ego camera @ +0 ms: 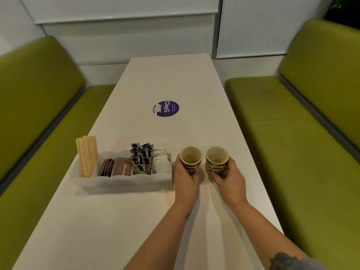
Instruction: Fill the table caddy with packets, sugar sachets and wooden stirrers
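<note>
A white table caddy (124,180) stands on the white table (116,221). Its left end holds a bundle of upright wooden stirrers (87,155). Beside them sit brown sugar sachets (121,167), then several dark stick packets (141,158), then white sachets (162,164) at the right end. Just right of the caddy stand two patterned paper cups. My left hand (186,179) grips the left cup (191,159). My right hand (228,177) grips the right cup (216,160). Both cups look empty inside.
A round purple sticker (166,108) lies on the table beyond the cups. Green bench seats (282,123) run along both long sides of the table. A white wall closes the far end.
</note>
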A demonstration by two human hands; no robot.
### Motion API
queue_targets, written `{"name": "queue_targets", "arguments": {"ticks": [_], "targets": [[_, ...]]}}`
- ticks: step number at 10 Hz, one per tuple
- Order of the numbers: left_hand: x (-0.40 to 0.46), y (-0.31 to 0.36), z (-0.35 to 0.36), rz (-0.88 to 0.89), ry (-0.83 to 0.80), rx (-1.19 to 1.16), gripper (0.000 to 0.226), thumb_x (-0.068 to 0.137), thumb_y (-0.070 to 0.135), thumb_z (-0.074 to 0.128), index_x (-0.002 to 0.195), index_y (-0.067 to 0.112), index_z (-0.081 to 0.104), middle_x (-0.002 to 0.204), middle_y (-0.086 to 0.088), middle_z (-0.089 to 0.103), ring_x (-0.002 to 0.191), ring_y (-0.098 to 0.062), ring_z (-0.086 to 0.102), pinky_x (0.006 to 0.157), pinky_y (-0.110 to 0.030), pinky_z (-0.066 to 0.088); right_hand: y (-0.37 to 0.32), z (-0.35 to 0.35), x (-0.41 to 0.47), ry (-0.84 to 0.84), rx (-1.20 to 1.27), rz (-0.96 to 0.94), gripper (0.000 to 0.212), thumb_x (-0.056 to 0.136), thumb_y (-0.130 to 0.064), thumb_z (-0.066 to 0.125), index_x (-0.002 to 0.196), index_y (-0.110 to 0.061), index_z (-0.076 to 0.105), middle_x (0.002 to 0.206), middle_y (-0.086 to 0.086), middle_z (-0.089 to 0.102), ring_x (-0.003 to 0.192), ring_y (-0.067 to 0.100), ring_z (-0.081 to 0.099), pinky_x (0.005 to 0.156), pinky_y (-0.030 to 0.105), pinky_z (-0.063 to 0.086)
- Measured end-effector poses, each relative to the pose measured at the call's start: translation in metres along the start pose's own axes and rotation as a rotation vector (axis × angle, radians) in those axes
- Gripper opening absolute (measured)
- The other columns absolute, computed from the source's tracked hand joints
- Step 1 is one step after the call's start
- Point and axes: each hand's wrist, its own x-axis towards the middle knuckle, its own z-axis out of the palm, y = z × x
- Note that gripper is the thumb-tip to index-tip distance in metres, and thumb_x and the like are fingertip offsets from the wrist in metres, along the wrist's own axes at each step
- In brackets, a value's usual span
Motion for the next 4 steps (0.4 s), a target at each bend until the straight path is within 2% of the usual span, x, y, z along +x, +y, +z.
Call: {"name": "queue_targets", "arguments": {"ticks": [1,2,3,4], "targets": [[0.001,-0.003,0.0,-0.027,-0.008,-0.014,0.07,0.077,0.009,0.073,0.137,0.014,0.037,0.133,0.001,0.05,0.123,-0.012,0.047,0.105,-0.025,0.036,-0.003,-0.002,-0.001,-0.009,0.027,0.004,0.067,0.074,-0.025,0.079,0.131,-0.029,0.044,0.112,-0.014,0.061,0.1,0.006,0.061,0.079,0.016,0.046],[0.002,-0.006,0.001,-0.056,-0.01,-0.008,0.082,0.073,0.014,0.077,0.142,0.016,0.032,0.137,-0.001,0.048,0.128,-0.016,0.045,0.109,-0.037,0.038,-0.005,-0.003,-0.002,-0.022,0.088,0.015,0.074,0.066,-0.017,0.084,0.125,-0.036,0.044,0.11,-0.02,0.061,0.093,-0.005,0.062,0.073,0.01,0.049],[0.004,-0.011,0.001,-0.092,-0.013,-0.043,0.087,0.071,0.016,0.079,0.143,0.017,0.03,0.14,-0.001,0.047,0.13,-0.016,0.044,0.109,-0.04,0.038,0.002,-0.002,0.001,-0.039,0.112,0.028,0.09,0.059,-0.02,0.088,0.133,-0.033,0.038,0.123,-0.016,0.058,0.11,0.005,0.06,0.09,0.028,0.053],[-0.006,-0.012,-0.001,-0.093,-0.031,-0.088,0.086,0.071,0.019,0.079,0.142,0.021,0.031,0.138,0.0,0.048,0.129,-0.015,0.046,0.107,-0.043,0.041,0.0,-0.004,-0.001,-0.058,0.112,0.041,0.106,0.059,-0.019,0.089,0.144,-0.027,0.026,0.138,-0.009,0.049,0.124,0.011,0.051,0.092,0.022,0.05]]}}
